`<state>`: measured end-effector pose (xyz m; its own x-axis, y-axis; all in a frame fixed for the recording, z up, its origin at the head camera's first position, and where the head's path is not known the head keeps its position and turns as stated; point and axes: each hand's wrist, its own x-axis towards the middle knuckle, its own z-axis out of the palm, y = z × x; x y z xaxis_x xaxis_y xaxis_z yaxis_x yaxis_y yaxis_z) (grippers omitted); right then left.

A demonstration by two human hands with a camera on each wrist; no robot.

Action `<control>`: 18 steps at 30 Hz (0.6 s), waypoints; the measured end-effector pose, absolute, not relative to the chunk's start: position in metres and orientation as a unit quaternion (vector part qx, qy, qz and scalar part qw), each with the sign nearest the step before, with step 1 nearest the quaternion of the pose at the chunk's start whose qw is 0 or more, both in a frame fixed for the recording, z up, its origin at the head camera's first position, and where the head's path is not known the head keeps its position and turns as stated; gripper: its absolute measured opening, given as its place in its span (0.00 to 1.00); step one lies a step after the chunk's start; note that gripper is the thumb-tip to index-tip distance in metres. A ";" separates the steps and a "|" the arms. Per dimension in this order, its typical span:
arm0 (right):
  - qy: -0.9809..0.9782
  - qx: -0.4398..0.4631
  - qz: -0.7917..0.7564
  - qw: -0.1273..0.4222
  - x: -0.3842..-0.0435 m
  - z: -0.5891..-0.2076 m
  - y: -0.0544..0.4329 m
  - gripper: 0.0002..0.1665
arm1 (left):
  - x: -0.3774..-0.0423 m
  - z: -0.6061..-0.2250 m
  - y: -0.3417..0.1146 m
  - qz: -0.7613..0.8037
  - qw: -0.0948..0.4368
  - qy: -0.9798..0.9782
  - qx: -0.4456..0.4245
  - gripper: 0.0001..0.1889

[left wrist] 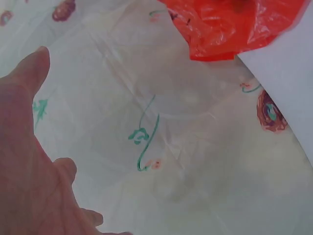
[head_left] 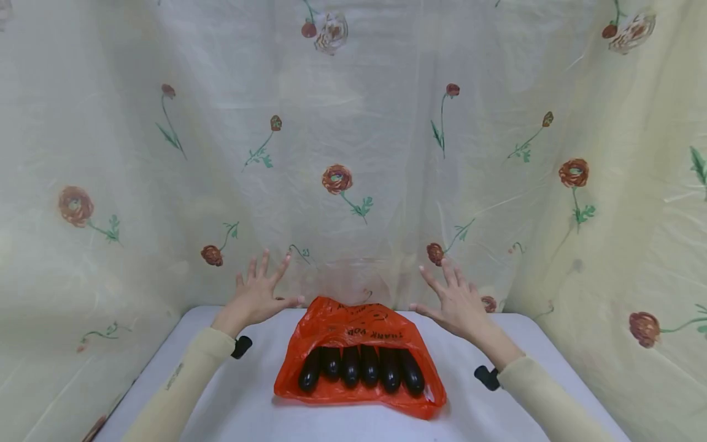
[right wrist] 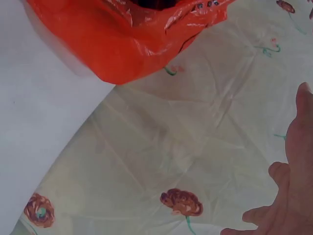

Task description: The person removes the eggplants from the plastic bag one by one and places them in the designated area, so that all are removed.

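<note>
Both hands raised with fingers spread wide, gripping nothing. Left hand (head_left: 257, 296) hovering above the far left side of an orange plastic bag (head_left: 353, 331), thumb tip close to the bag's upper left edge; contact there impossible to judge. Right hand (head_left: 454, 299) mirrored on the far right, thumb pointing toward the bag's upper right edge, a small gap visible between them. Bag lying between and slightly nearer than the two hands, on a white table (head_left: 248, 405), mouth open toward the camera. Inside the mouth, six dark glossy eggplants (head_left: 361, 368) packed side by side, only their rounded near ends showing, the rest covered by the plastic. Black print on the bag upside down and partly creased, hard to read. Behind everything, a pale floral cloth (head_left: 353, 153) draped as backdrop. In the wrist views, only a corner of the bag at the top edge, each palm cut off by the frame, fingertips mostly out of sight.
</note>
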<state>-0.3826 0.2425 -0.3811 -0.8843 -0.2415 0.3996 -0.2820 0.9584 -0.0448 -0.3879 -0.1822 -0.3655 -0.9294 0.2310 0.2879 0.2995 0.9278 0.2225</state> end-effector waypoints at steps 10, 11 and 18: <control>-0.966 0.144 0.071 0.202 -0.372 -0.397 0.237 0.55 | -0.371 -0.377 -0.174 -0.159 0.083 -0.974 -0.137 0.51; -0.966 0.143 0.074 0.201 -0.371 -0.399 0.237 0.55 | -0.370 -0.379 -0.173 -0.163 0.077 -0.974 -0.137 0.52; -0.970 0.134 0.085 0.183 -0.362 -0.416 0.235 0.54 | -0.364 -0.397 -0.167 -0.165 0.047 -0.976 -0.132 0.52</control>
<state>-0.3620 0.2348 -0.4161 -0.8971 -0.2284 0.3782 -0.2908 0.9497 -0.1163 -0.3645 -0.1673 -0.3968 -0.9605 0.2427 0.1361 0.2740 0.9104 0.3099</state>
